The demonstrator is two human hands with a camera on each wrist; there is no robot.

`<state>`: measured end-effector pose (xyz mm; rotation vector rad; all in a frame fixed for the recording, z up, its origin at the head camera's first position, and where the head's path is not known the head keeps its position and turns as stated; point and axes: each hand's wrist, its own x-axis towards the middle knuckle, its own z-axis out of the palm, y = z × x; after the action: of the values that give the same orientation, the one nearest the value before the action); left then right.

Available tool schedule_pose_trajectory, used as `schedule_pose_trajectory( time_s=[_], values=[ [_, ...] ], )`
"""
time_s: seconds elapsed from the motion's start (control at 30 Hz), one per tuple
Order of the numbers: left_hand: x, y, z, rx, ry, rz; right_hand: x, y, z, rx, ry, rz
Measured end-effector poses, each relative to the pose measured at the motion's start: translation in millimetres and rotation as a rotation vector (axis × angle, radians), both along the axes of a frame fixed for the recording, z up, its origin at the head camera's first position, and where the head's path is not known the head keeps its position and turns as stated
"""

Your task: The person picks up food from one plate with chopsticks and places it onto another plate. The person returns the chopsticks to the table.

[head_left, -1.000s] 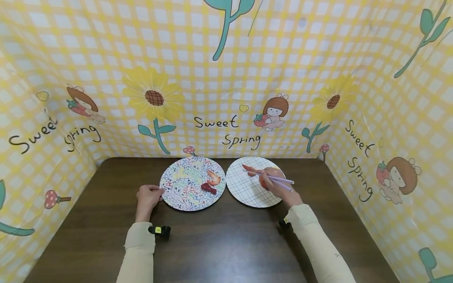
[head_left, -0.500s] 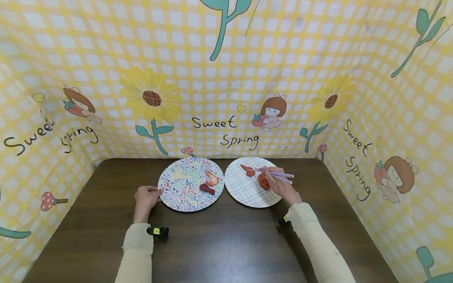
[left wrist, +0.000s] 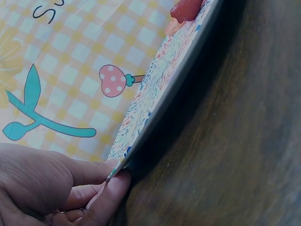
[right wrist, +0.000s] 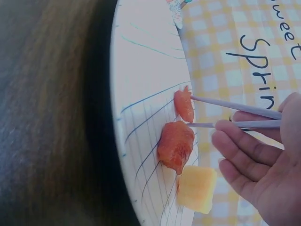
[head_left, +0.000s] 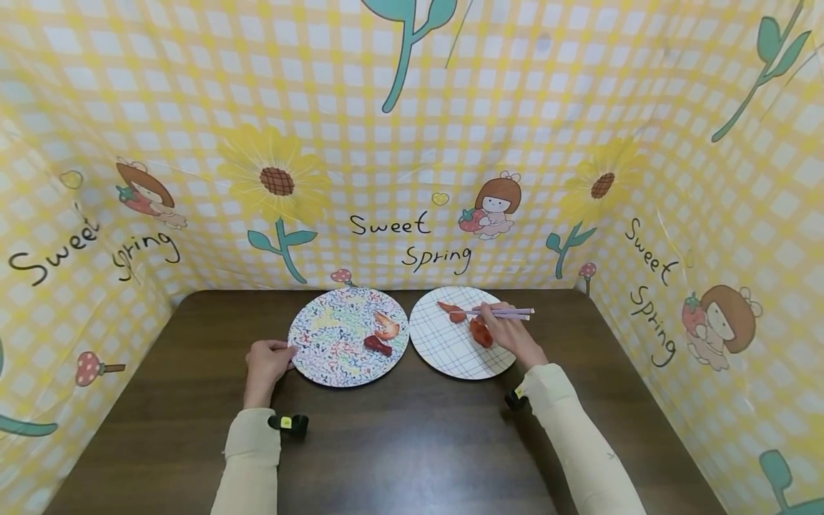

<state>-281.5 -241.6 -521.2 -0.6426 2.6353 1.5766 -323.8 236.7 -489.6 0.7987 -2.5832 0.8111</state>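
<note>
My left hand (head_left: 265, 363) pinches the left rim of a round plate with multicoloured squiggles (head_left: 335, 361). A shrimp (head_left: 388, 327) and a dark red drumstick (head_left: 378, 346) lie on its right side. Over a second round plate, white with blue lines (head_left: 444, 350), my right hand (head_left: 511, 333) holds a pair of pale purple chopsticks (right wrist: 235, 107). Their tips reach a small orange-red piece of food (head_left: 453, 312); in the right wrist view they stand on either side of its far edge. Nearer the hand lie a chunkier browned piece, like roast chicken (right wrist: 176, 147), and a yellow block (right wrist: 197, 188).
Both plates lie side by side, rims meeting or almost so, at the back of a dark wooden table (head_left: 399, 443). A yellow checked cloth (head_left: 399, 172) with printed flowers and lettering stands behind and on both sides.
The right hand has shifted slightly and the chopsticks have swung flatter, uncovering the chunkier piece. The left hand keeps its pinch on the squiggle plate.
</note>
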Motion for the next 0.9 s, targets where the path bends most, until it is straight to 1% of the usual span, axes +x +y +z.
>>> schedule_pose_trajectory(
  time_s=[0.03,0.1,0.13,0.2,0.23,0.27,0.3,0.4,0.47,0.5,0.57,0.63,0.73,0.9],
  values=[
    [0.2,-0.2,-0.1,-0.002,-0.001,-0.001,-0.6,-0.4,0.7,-0.022,-0.074,-0.017],
    [0.9,-0.2,-0.2,-0.007,-0.002,-0.008,-2.2,-2.3,2.9,-0.144,-0.244,-0.073],
    [1.2,-0.3,-0.2,-0.009,-0.003,-0.013,-2.4,-2.8,4.3,-0.145,-0.280,-0.090],
    [1.5,-0.9,0.1,-0.014,-0.002,-0.024,-2.5,-4.8,6.9,-0.129,-0.309,-0.104],
    [1.6,-1.0,0.4,-0.014,-0.003,-0.027,-1.6,-5.4,8.2,-0.099,-0.298,-0.107],
    [1.8,-0.8,0.6,-0.013,-0.003,-0.030,-0.6,-6.8,9.7,-0.058,-0.269,-0.102],
    [1.6,-1.1,0.8,-0.014,-0.005,-0.032,1.0,-8.3,11.6,-0.040,-0.255,-0.099],
    [0.6,-1.4,0.3,-0.014,-0.007,-0.030,7.2,-14.4,17.3,-0.046,-0.231,-0.057],
    [0.0,-1.4,0.5,-0.018,-0.006,-0.023,11.2,-20.1,22.7,-0.085,-0.221,-0.002],
    [-0.3,-1.5,0.6,-0.020,-0.006,-0.022,13.8,-22.6,25.3,-0.115,-0.226,0.012],
    [-0.3,-1.9,1.0,-0.019,-0.002,-0.023,18.0,-27.3,29.6,-0.101,-0.172,0.044],
    [0.1,-2.4,1.7,-0.018,-0.002,-0.027,21.5,-30.7,32.7,-0.064,-0.128,0.060],
    [0.8,-2.2,2.9,-0.010,-0.003,-0.030,23.2,-32.0,32.8,0.000,-0.077,0.056],
    [1.7,-1.3,3.4,-0.004,-0.003,-0.018,18.3,-29.8,27.8,-0.011,-0.163,0.047]
  ],
)
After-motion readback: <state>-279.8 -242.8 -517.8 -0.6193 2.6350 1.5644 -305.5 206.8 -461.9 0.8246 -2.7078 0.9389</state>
